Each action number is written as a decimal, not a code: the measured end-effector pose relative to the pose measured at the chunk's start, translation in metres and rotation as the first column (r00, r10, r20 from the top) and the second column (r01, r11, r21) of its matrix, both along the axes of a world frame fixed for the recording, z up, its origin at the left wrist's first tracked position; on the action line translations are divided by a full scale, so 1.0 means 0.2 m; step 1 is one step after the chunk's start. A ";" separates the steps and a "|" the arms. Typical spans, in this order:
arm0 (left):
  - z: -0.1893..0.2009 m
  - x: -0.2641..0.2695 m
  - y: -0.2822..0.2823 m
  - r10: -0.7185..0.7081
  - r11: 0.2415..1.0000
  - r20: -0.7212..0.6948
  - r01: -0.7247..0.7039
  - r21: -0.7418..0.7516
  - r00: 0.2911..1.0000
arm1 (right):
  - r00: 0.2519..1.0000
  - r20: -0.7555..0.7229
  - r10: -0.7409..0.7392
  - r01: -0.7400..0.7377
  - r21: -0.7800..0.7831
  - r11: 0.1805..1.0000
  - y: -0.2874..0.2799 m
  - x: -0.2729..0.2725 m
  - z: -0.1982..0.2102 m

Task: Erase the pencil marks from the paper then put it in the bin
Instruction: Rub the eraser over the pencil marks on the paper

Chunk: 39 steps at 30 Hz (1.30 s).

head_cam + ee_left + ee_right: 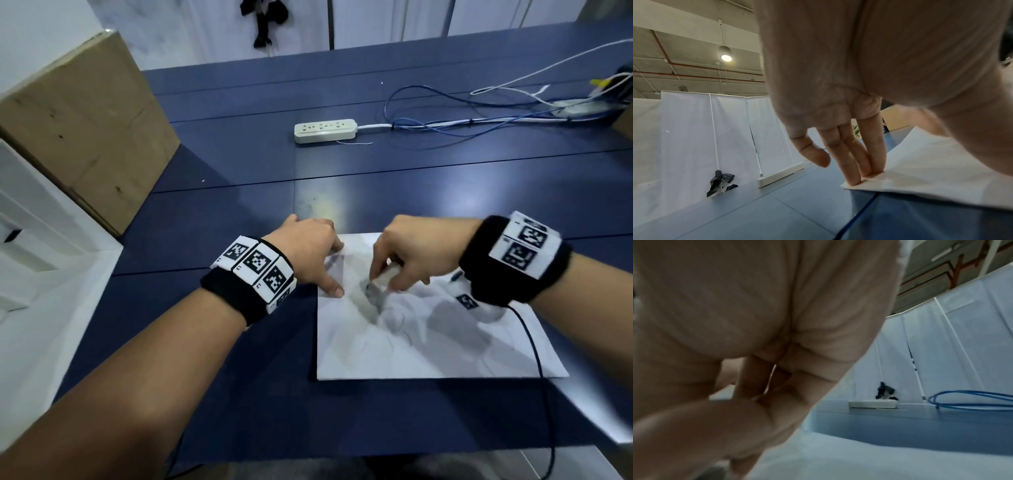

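1. The left hand (306, 255) lies palm down at the far left corner of the paper (411, 346), its fingers (854, 162) straight and together, tips pressing that corner onto the table (239, 192).
2. The right hand (416, 250) arches over the far part of the paper, fingers curled and pinched on a small pale eraser (385, 275) that touches the sheet; the wrist view is too blurred to show the grasp.
3. The paper is a thin white rectangular sheet, flat, with smudged grey pencil marks (373, 296) just beside the eraser.
4. Its long axis runs left to right.
5. Beyond the paper lie a white power strip (325, 130) and looped blue cables (445, 120); a brown cardboard box (85, 130) stands far to its left.
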State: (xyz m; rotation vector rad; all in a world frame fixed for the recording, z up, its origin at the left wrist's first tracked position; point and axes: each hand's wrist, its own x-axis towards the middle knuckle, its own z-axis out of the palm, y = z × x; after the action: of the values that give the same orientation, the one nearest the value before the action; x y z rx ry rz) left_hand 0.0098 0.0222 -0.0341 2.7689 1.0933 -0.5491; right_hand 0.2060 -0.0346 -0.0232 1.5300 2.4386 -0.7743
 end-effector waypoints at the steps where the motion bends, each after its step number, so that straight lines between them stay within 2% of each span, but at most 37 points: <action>1: 0.00 0.00 0.00 -0.002 1.000 0.001 0.002 0.003 1.000 | 0.999 0.002 -0.035 0.035 0.060 0.998 0.04 0.00 0.00; 4: 0.01 0.00 -0.01 -0.004 1.000 0.000 0.004 0.005 1.000 | 0.984 -0.021 -0.178 0.178 0.221 0.959 0.17 0.03 0.00; 6: 0.01 0.00 -0.01 -0.004 1.000 -0.002 0.004 0.005 1.000 | 0.982 -0.020 -0.186 0.186 0.242 0.952 0.18 0.04 -0.02; 8: 0.01 0.01 -0.01 0.006 1.000 0.001 -0.006 0.003 1.000 | 0.993 -0.003 -0.120 0.119 0.186 0.975 0.10 0.03 -0.02; 12: 0.00 0.00 0.00 0.017 1.000 0.026 -0.017 -0.012 1.000 | 0.999 0.039 -0.012 0.014 -0.040 0.999 -0.03 -0.01 0.01; 14: 0.00 0.00 0.00 0.018 1.000 0.026 -0.018 -0.017 0.999 | 0.999 0.030 -0.035 0.035 0.017 0.999 0.02 -0.01 0.02; 17: 0.01 0.01 -0.01 0.015 1.000 0.012 -0.015 -0.014 1.000 | 0.985 0.006 -0.174 0.171 0.163 0.972 0.16 0.01 0.00; 19: 0.02 0.01 -0.01 0.016 1.000 0.009 -0.016 -0.016 1.000 | 0.977 -0.005 -0.213 0.209 0.199 0.957 0.17 0.02 -0.01; 21: 0.02 0.01 -0.01 0.020 1.000 0.013 -0.020 -0.021 1.000 | 0.989 -0.018 -0.149 0.150 0.152 0.977 0.10 0.02 -0.01; 24: 0.01 0.00 0.00 0.025 0.999 0.030 -0.024 -0.034 0.999 | 0.999 -0.020 -0.025 0.024 -0.013 1.000 -0.01 -0.02 0.01; 25: 0.01 0.01 0.00 0.026 0.999 0.036 -0.024 -0.036 0.999 | 1.000 -0.008 -0.013 0.013 -0.017 1.000 -0.01 -0.02 0.01; 29: 0.01 0.01 0.00 0.018 0.999 0.043 -0.016 -0.036 0.999 | 0.991 0.004 -0.135 0.133 0.147 0.980 0.14 0.01 0.01; 31: 0.01 0.01 0.00 0.013 0.999 0.042 -0.012 -0.033 0.999 | 0.982 -0.031 -0.188 0.191 0.171 0.967 0.17 0.04 0.00; 33: 0.01 0.01 0.00 0.010 1.000 0.031 -0.009 -0.029 0.999 | 0.988 -0.055 -0.143 0.148 0.092 0.985 0.12 0.04 0.00; 36: 0.01 0.00 0.01 0.009 0.999 0.036 -0.007 -0.040 0.999 | 0.999 -0.033 -0.009 0.005 -0.110 0.994 0.00 -0.01 0.02; 37: 0.00 0.00 0.01 0.010 0.999 0.039 -0.008 -0.047 0.999 | 1.000 -0.026 0.002 -0.006 -0.129 0.992 -0.01 -0.01 0.02; 39: 0.00 0.00 0.01 0.010 0.999 0.036 -0.008 -0.048 0.999 | 1.000 -0.012 -0.016 0.015 -0.052 0.999 0.04 0.00 0.01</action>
State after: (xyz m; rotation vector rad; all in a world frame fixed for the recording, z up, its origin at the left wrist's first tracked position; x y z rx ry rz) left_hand 0.0102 0.0233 -0.0341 2.7210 1.0707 -0.5153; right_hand 0.2051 -0.0267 -0.0210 1.5320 2.3982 -0.8450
